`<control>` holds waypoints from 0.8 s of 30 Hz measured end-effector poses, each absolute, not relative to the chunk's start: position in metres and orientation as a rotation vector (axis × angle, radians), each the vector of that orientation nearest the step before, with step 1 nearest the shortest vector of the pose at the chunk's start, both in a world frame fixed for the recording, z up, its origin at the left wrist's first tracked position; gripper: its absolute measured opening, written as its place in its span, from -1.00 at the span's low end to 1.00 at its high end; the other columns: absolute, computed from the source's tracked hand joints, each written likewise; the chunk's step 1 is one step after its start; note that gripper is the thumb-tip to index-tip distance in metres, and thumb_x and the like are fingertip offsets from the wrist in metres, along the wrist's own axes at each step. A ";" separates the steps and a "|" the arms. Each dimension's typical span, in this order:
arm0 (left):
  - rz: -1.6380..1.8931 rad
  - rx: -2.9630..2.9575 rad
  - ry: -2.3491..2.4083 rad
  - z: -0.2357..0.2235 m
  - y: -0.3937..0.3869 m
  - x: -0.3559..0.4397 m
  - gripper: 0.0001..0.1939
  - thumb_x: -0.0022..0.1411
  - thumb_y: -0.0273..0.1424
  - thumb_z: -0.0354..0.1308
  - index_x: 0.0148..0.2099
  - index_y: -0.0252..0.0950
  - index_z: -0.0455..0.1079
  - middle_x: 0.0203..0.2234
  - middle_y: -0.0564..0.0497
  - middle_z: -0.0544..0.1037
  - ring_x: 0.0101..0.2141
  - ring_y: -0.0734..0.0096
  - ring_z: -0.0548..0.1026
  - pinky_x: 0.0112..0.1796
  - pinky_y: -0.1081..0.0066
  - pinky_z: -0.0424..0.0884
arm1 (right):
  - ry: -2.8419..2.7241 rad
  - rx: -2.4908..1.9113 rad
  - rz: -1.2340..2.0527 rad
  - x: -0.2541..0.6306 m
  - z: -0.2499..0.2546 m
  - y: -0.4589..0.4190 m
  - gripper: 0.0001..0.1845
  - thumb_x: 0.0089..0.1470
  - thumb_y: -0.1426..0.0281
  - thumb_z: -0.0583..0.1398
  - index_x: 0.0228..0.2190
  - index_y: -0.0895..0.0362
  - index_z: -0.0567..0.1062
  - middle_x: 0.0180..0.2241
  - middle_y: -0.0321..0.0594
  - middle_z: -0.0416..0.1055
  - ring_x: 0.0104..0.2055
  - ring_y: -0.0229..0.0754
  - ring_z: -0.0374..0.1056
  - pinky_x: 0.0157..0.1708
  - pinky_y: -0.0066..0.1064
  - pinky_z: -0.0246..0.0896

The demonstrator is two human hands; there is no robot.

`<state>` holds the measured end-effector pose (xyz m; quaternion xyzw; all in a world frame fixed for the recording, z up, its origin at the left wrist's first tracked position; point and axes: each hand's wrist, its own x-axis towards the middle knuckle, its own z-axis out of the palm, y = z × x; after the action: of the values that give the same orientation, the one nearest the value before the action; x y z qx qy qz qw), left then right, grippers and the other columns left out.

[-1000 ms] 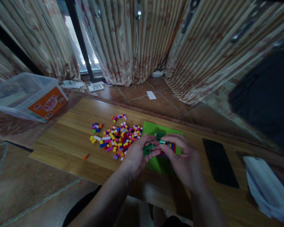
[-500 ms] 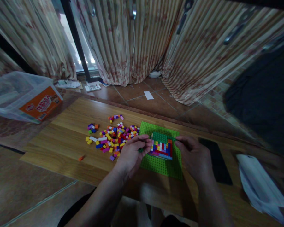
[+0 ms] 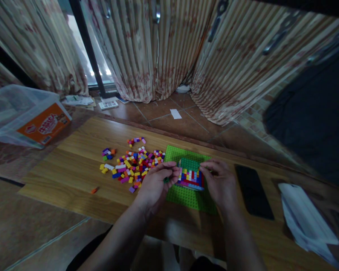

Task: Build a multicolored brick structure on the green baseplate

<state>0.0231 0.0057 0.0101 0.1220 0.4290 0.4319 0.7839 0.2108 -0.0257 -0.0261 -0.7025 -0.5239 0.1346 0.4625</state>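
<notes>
Although the left hand (image 3: 155, 184) and right hand (image 3: 220, 182) crowded over the build (image 3: 192, 177) a second ago, they now stand apart at its nine and three o'clock, so its green and many-coloured bricks lie open to view. Both reach in from six o'clock. The left turns its palm toward the build, fingers loosely curled round a green brick (image 3: 166, 180). The right has thumb and finger close together at the build's two o'clock corner; whether they clamp a separate brick, I cannot tell. The build sits on a green plate (image 3: 186, 199) on the wooden table (image 3: 62, 165). From it, loose bricks (image 3: 127, 163) spread toward nine and ten; a phone (image 3: 254, 192) lies near three, a white packet (image 3: 305, 214) toward four. Farther off, a clear tub (image 3: 9, 131) stands at ten, and striped curtains (image 3: 138, 49) hang around twelve.
</notes>
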 end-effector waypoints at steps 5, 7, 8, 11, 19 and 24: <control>0.929 0.266 0.920 0.010 0.004 0.022 -0.79 0.06 -0.71 0.09 -0.32 -0.44 0.51 -0.46 -0.10 0.57 -0.46 0.53 0.50 -0.40 0.57 0.44 | -1.225 -1.681 0.418 0.216 -0.034 -0.024 -0.85 -0.02 0.25 0.28 -0.46 0.04 0.62 -0.23 -0.17 0.44 -0.18 -0.09 0.38 -0.27 -0.28 0.30; 0.927 0.262 0.926 0.010 0.004 0.023 -0.79 0.06 -0.71 0.09 -0.32 -0.44 0.51 -0.45 -0.10 0.57 -0.46 0.53 0.50 -0.40 0.57 0.45 | -1.218 -1.672 0.423 0.217 -0.035 -0.024 -0.85 -0.02 0.25 0.29 -0.46 0.04 0.62 -0.24 -0.17 0.45 -0.20 -0.10 0.38 -0.28 -0.28 0.30; 0.925 0.261 0.929 0.009 0.004 0.023 -0.80 0.06 -0.71 0.09 -0.31 -0.45 0.51 -0.45 -0.10 0.57 -0.46 0.53 0.51 -0.40 0.57 0.45 | -1.222 -1.672 0.420 0.217 -0.035 -0.024 -0.85 -0.02 0.25 0.29 -0.46 0.04 0.62 -0.24 -0.18 0.44 -0.21 -0.11 0.38 -0.29 -0.29 0.29; 0.924 0.263 0.936 0.009 0.004 0.025 -0.80 0.08 -0.71 0.09 -0.30 -0.45 0.51 -0.44 -0.10 0.58 -0.46 0.52 0.51 -0.40 0.56 0.46 | -1.247 -1.684 0.419 0.215 -0.032 -0.024 -0.85 -0.01 0.26 0.28 -0.46 0.04 0.62 -0.26 -0.17 0.44 -0.22 -0.11 0.39 -0.34 -0.31 0.28; 0.883 0.291 0.943 0.011 0.003 0.026 -0.82 0.18 -0.68 0.06 -0.25 -0.45 0.47 -0.43 -0.10 0.58 -0.47 0.53 0.52 -0.40 0.55 0.46 | -1.253 -1.709 0.406 0.212 -0.027 -0.024 -0.84 -0.03 0.25 0.28 -0.46 0.06 0.62 -0.28 -0.17 0.47 -0.23 -0.11 0.41 -0.36 -0.33 0.27; 0.855 0.350 0.894 0.010 0.001 0.026 -0.88 0.25 -0.55 0.07 -0.20 -0.44 0.42 -0.44 -0.08 0.56 -0.60 0.61 0.42 -0.60 0.62 0.28 | -1.216 -1.605 0.303 0.207 -0.017 -0.029 -0.86 0.01 0.28 0.29 -0.38 0.06 0.62 -0.26 -0.19 0.48 -0.24 -0.14 0.40 -0.31 -0.31 0.30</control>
<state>0.0256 0.0012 0.0104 0.1632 0.4170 0.3986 0.8003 0.2069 -0.0290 -0.0173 -0.6709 -0.5081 0.1267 0.5250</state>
